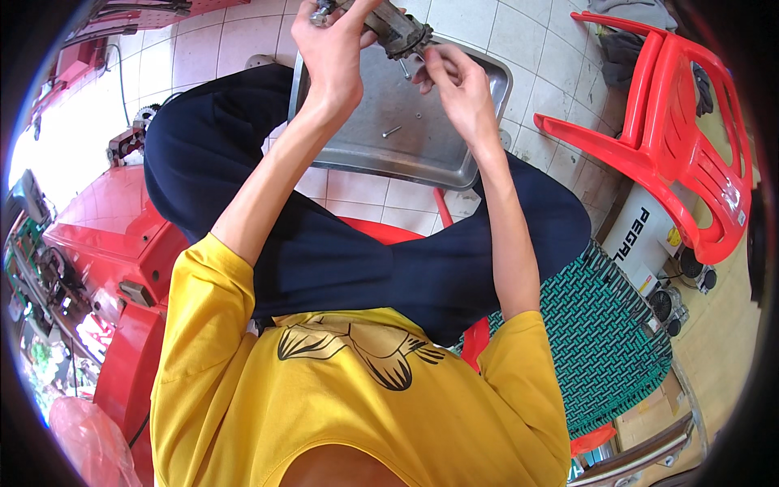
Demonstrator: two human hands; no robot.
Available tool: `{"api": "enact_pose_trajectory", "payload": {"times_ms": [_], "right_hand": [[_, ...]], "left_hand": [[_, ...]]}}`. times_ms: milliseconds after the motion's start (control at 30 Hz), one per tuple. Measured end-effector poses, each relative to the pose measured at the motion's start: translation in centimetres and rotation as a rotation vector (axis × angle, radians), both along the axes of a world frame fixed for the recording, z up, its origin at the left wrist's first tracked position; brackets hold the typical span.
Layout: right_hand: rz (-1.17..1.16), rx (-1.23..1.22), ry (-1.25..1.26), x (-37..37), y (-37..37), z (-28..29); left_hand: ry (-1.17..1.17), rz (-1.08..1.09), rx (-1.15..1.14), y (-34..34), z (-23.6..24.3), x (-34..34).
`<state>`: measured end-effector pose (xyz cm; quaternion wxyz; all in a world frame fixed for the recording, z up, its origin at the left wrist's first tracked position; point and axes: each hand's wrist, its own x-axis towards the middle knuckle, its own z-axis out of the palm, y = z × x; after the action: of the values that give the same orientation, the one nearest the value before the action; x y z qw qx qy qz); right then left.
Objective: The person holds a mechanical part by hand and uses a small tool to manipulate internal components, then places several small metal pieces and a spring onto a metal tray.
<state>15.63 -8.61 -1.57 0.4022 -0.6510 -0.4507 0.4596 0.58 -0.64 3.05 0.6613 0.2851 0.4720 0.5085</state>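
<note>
My left hand (329,50) is closed around a greasy grey cylindrical metal part (393,31) with a toothed, flange-like end, held tilted above the metal tray. At that end, my right hand (456,71) has its thumb and fingers pinched together. What sits between those fingertips is hidden. A thin bolt (405,71) sticks out below the flange, close to my right fingers. Under both hands lies the shallow steel tray (365,162). Inside it are a loose bolt (392,131) and a small nut or washer (419,115). The part's upper end runs out of view.
A red plastic chair (665,138) stands at the right, beside a white cylindrical tank (641,235). Near my right elbow is a green woven seat (604,333). Red machine bodywork (114,227) stands at the left. Dark gloves (621,57) lie by the chair.
</note>
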Motion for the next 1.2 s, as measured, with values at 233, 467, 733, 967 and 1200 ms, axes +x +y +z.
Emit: {"api": "enact_pose_trajectory", "payload": {"times_ms": [233,467,733,967,1200], "right_hand": [[0.015,-0.079,-0.001,0.6,0.2,0.2],[0.074,-0.038,-0.199,0.6,0.1,0.8],[0.019,-0.060,-0.128,0.4,0.0,0.2],[-0.018,-0.011,-0.040,0.3,0.0,0.0],[-0.021,-0.084,-0.018,0.6,0.3,0.8]], "left_hand": [[-0.011,0.018,-0.036,0.2,-0.4,0.0],[-0.007,0.017,-0.021,0.4,-0.9,-0.1],[0.029,-0.008,-0.040,0.6,-1.0,-0.1],[0.004,0.014,-0.021,0.4,-0.8,0.0],[0.054,0.015,-0.104,0.7,-0.4,0.2]]}}
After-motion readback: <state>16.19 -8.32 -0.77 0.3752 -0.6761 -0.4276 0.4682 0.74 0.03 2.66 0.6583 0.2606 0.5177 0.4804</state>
